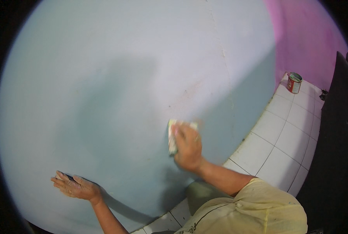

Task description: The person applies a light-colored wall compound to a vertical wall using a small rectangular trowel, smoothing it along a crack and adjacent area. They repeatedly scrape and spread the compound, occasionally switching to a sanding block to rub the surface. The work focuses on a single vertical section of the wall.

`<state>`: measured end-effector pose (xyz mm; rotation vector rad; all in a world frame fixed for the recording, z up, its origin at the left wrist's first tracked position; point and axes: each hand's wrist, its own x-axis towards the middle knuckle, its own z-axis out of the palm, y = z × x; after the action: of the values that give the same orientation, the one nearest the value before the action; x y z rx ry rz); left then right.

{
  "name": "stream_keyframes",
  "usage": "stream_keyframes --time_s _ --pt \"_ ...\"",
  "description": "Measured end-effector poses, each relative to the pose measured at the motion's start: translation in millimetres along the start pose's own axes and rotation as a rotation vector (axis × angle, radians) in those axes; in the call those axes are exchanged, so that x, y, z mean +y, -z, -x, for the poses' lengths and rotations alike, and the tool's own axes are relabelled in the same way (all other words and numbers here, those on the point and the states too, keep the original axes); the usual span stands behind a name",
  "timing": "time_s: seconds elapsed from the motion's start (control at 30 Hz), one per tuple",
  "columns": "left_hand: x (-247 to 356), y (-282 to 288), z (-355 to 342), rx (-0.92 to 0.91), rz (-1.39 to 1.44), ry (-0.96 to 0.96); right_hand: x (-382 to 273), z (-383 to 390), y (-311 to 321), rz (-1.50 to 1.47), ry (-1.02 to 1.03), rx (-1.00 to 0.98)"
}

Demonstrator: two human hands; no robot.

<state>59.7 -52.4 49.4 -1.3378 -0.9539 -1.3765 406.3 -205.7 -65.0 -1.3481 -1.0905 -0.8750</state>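
Pale wall point(123, 105): your right hand point(188, 148) grips whitish block point(172, 142) near centre; your left hand point(76, 189), eight o'clock, stretched wide. Tilted block could scratch wall; loose grip could drop it.

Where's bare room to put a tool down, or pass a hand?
Set-down: white square floor tiles between the pale blue wall and tall black shape, below the red cylindrical can. Hand: wall stretch between left hand and right hand. Crowded: right hand's pale flat block, can beside small dark object, tiles beside yellowish shirt.
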Motion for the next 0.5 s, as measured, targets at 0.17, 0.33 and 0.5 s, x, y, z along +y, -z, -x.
stream_keyframes --time_s 0.17,0.33,0.5 --pt "1 -2 3 -0.011 0.007 0.01 -20 4 -9 -0.063 -0.02 0.0" --pt "0 6 0 -0.025 0.012 0.032 4 -96 -7 0.047 -0.119 0.211" --pt "2 2 2 -0.024 0.024 0.035 -16 -72 -11 0.048 -0.068 0.141"
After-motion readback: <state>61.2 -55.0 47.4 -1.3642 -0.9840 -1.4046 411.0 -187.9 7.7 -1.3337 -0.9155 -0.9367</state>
